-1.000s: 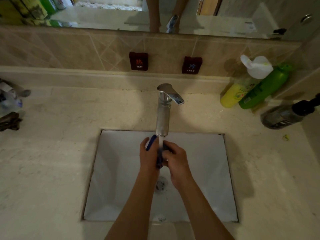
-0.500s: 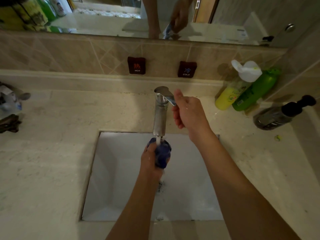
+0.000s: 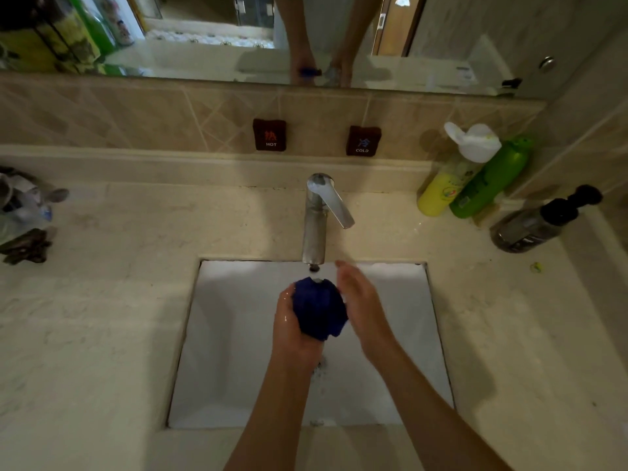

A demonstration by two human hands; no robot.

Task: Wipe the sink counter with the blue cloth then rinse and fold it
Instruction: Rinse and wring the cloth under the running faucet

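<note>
Blue cloth [image 3: 319,309]: bunched, clenched in left hand [image 3: 292,321] over sink [image 3: 238,334], directly below faucet [image 3: 316,226] spout at 12 o'clock, presumably for rinsing. Right hand [image 3: 360,300]: released, flat at cloth's 3 o'clock.

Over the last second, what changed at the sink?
The right hand left the cloth, reached up to the tap lever, then came back down beside the blue cloth, open. The water stream has stopped. The left hand kept its grip on the bunched cloth under the spout; the bottles stayed put.
</note>
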